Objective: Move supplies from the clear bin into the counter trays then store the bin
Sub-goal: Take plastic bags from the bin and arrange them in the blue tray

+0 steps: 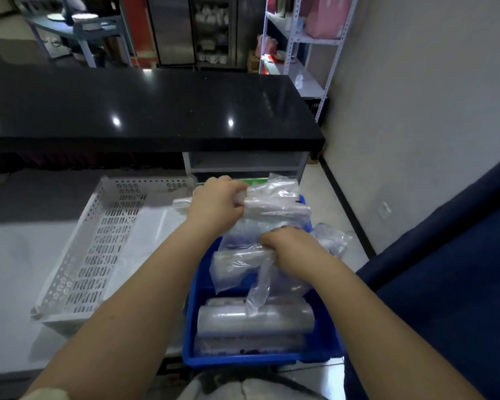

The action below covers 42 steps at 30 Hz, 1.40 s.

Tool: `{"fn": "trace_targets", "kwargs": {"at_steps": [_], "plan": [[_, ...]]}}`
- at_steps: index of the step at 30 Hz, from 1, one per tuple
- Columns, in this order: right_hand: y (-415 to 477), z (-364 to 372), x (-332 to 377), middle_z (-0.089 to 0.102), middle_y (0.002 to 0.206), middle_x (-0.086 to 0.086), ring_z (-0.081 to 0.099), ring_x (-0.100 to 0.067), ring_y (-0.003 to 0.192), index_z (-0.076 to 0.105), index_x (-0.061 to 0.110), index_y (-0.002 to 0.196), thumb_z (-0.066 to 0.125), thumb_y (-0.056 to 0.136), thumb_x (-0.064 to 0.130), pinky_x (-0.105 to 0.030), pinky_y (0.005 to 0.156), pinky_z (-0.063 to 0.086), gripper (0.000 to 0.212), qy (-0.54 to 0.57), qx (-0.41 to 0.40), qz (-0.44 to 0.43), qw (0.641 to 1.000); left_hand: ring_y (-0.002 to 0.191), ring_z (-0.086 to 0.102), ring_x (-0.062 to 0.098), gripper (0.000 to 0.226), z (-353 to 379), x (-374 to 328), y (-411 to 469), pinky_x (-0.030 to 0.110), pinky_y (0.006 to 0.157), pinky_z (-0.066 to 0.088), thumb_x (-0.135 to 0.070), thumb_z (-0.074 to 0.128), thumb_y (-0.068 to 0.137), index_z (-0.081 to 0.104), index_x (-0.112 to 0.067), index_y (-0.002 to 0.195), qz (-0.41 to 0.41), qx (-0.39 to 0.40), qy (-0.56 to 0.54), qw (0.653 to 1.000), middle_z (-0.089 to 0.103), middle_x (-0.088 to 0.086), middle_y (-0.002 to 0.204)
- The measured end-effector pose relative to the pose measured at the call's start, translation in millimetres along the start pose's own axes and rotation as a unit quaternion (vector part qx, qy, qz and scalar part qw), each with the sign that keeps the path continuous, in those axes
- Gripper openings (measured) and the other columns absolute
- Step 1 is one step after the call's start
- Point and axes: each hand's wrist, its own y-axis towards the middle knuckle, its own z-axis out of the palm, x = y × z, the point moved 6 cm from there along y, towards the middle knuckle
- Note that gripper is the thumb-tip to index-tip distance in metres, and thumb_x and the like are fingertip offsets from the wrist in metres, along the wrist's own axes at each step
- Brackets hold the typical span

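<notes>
Both hands [217,202] on plastic-wrapped rolls [274,207] (labels unreadable)

Two hands [214,203], one blue bin [243,360], one white tray [78,264].

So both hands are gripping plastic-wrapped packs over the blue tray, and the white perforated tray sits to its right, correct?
Not quite. The head view shows the white perforated tray to the left of the blue tray, not its right. The rest holds: the left hand and the right hand each grip plastic-wrapped packs over the blue tray.
</notes>
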Motion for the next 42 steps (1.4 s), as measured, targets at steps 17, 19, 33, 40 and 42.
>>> {"fn": "trace_targets", "kwargs": {"at_steps": [17, 19, 33, 40, 42], "plan": [[-116, -17, -73, 0.057, 0.082, 0.009, 0.053, -0.018, 0.079, 0.061, 0.025, 0.081, 0.053, 0.076, 0.001, -0.032, 0.069, 0.045, 0.025, 0.094, -0.114, 0.207, 0.967, 0.086, 0.056, 0.024, 0.018, 90, -27, -40, 0.040, 0.075, 0.052, -0.019, 0.053, 0.085, 0.060, -0.021, 0.101, 0.084, 0.228, -0.022, 0.970, 0.061, 0.001, 0.097], [-114, -14, -69, 0.058, 0.083, 0.009, 0.054, -0.018, 0.080, 0.061, 0.025, 0.081, 0.053, 0.076, 0.003, -0.032, 0.071, 0.047, 0.024, 0.105, -0.111, 0.213, 0.965, 0.087, 0.057, 0.025, 0.011, 98, -19, -46, 0.042, 0.076, 0.053, -0.019, 0.052, 0.086, 0.058, -0.021, 0.095, 0.086, 0.268, -0.007, 0.960, 0.062, 0.001, 0.096], [-93, -8, -55, 0.059, 0.084, 0.007, 0.055, -0.021, 0.080, 0.060, 0.030, 0.080, 0.054, 0.080, 0.007, -0.033, 0.069, 0.049, 0.024, 0.113, -0.101, 0.224, 0.963, 0.114, 0.041, 0.024, 0.056, 112, 13, -47, 0.040, 0.094, 0.031, -0.027, 0.069, 0.079, 0.045, -0.035, 0.129, 0.096, 0.100, 0.082, 0.987, 0.049, -0.002, 0.123], [-44, -18, -29, 0.060, 0.090, 0.001, 0.058, -0.025, 0.080, 0.060, 0.027, 0.087, 0.055, 0.078, 0.007, -0.035, 0.068, 0.050, 0.023, 0.096, -0.107, 0.153, 0.978, 0.100, 0.050, 0.024, 0.029, 35, 50, -38, 0.038, 0.083, 0.040, -0.017, 0.069, 0.081, 0.064, -0.022, 0.109, 0.019, -0.067, -0.054, 0.996, 0.062, 0.001, 0.106], [-20, -11, -13, 0.059, 0.101, 0.001, 0.058, -0.026, 0.086, 0.058, 0.031, 0.092, 0.054, 0.080, 0.006, -0.032, 0.068, 0.046, 0.029, 0.111, -0.083, 0.120, 0.983, 0.096, 0.052, 0.023, 0.022, 12, 60, -39, 0.038, 0.082, 0.043, -0.019, 0.067, 0.084, 0.065, -0.022, 0.106, 0.003, -0.102, -0.099, 0.990, 0.064, 0.000, 0.102]]}}
